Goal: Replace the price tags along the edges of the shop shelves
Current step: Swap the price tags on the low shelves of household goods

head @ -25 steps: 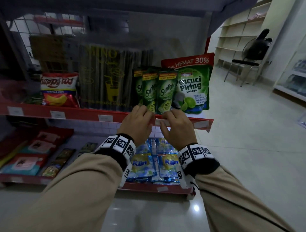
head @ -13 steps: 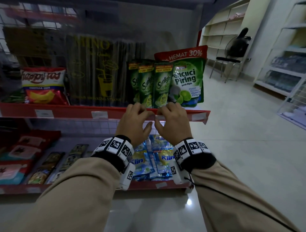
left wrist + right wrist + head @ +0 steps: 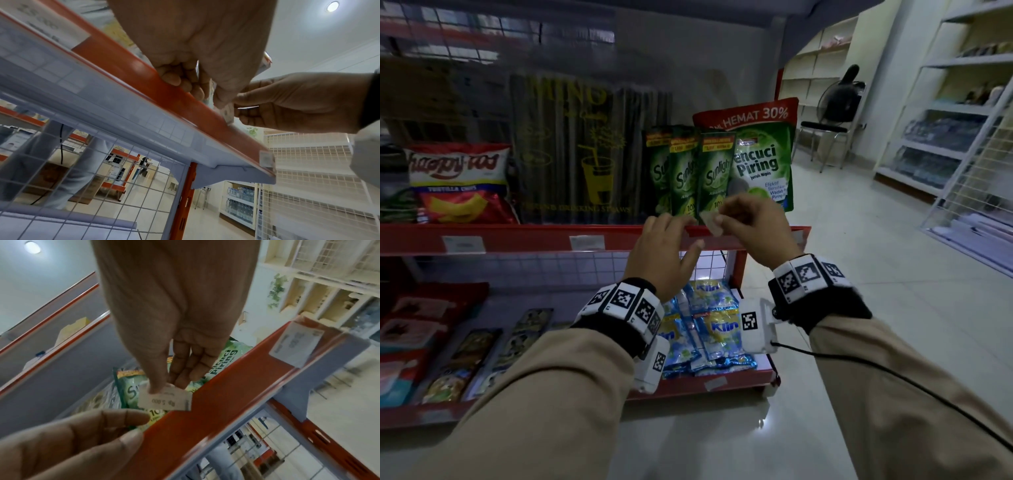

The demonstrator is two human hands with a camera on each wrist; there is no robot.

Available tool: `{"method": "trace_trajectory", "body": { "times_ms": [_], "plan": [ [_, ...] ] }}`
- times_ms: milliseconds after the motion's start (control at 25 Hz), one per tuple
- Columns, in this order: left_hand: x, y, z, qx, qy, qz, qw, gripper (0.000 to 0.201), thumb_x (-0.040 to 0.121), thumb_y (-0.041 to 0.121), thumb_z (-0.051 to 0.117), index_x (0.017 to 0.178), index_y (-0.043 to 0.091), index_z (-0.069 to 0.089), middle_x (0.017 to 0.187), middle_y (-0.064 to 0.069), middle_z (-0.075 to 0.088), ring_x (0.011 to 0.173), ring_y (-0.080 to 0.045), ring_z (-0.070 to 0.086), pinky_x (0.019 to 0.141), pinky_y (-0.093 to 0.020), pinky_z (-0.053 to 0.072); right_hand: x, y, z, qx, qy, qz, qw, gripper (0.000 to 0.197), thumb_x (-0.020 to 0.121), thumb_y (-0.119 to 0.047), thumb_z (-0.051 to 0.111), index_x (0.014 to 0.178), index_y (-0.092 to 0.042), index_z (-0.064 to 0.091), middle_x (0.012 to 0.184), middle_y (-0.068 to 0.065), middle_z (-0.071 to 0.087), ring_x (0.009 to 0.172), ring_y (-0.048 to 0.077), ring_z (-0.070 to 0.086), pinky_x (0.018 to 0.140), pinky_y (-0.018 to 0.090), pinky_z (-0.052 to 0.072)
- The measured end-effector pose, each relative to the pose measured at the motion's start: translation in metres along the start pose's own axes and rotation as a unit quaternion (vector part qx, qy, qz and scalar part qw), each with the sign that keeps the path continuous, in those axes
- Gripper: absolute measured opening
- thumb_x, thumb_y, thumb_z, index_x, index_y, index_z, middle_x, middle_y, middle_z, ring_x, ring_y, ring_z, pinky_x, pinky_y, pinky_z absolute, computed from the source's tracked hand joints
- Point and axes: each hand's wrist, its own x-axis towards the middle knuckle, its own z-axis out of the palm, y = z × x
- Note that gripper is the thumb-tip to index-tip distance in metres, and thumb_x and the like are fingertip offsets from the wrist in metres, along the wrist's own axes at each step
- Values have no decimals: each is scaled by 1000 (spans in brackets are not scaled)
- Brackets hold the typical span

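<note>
The tag [image 3: 165,400] is thin paper, very light and easy to crease. The right hand [image 3: 751,228] pinches it at one end, just above the red shelf edge [image 3: 524,236], and it is best kept so. The left hand [image 3: 664,253] rests there, fingers relaxed. Green pouches [image 3: 714,174] stand close at 12 o'clock; another tag [image 3: 296,344] sits at 3 o'clock.

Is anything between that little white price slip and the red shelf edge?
Nothing visible. The right hand pinches the small white paper price tag just above the red shelf edge strip; the left hand rests beside it.
</note>
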Motion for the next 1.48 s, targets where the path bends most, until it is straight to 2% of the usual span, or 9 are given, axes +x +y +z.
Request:
{"method": "trace_trajectory", "body": {
  "times_ms": [120,320,480,640,720,1000,1240,1400,1480],
  "plan": [
    [1,2,1,-45,26,-13,999,44,97,45,40,126,14,51,106,-1,54,97,-18,43,80,-32,40,-3,-6,8,154,34,40,987,19,81,5,67,100,4,62,91,19,68,85,26,67,80,31,57],
    [4,1,1,-92,52,-31,994,30,99,37,43,103,11,58,95,-2,55,89,-17,42,73,-29,34,-13,-3,21,238,31,74,968,23,81,8,66,103,5,58,84,15,63,74,19,63,73,27,57],
    [5,0,1,-56,31,-25,998,20,97,27,49,102,11,59,97,-3,54,90,-15,40,72,-26,31,-14,1,16,109,25,21,993,23,85,-3,66,108,-8,63,90,15,66,83,25,64,77,35,54],
    [4,-2,-7,-76,33,-24,996,12,94,23,56,102,17,60,93,7,56,94,-18,49,75,-33,43,-10,2,10,-10,-5,-26,1000,12,83,-7,69,92,-14,71,81,-3,70,73,-1,63,68,13,49],
    [3,-3,-11,-105,40,-36,993,8,92,21,59,100,20,61,84,18,51,91,-17,53,77,-39,49,-9,3,9,-31,-21,-21,999,13,82,-5,70,92,-13,71,81,-7,69,72,-6,62,68,8,47],
    [6,-3,-12,-78,12,-11,997,16,92,34,57,101,23,63,94,5,60,93,-16,48,78,-37,47,-10,-3,5,-88,-57,-34,994,10,84,-9,69,91,-15,72,82,-6,68,72,-2,60,65,6,45],
    [7,-5,-17,-66,0,-13,998,7,88,28,65,93,24,62,90,8,61,91,-15,50,78,-37,48,-11,-9,3,-143,-79,-25,986,10,84,-9,67,92,-14,72,85,-2,69,78,7,62,73,19,49],
    [9,-6,-19,-69,1,-13,998,15,85,30,68,95,24,59,90,11,60,89,-13,53,76,-37,51,-6,-9,-3,-142,-10,-35,989,9,85,-7,66,90,-13,70,85,-3,68,77,8,59,71,21,47],
    [9,-5,-18,-60,2,-17,998,19,85,33,68,98,26,57,88,14,57,89,-11,53,76,-35,50,-1,-8,-4,-142,8,-48,989,9,85,-7,66,89,-14,70,80,-10,64,75,3,56,70,15,46]
  ]
}}
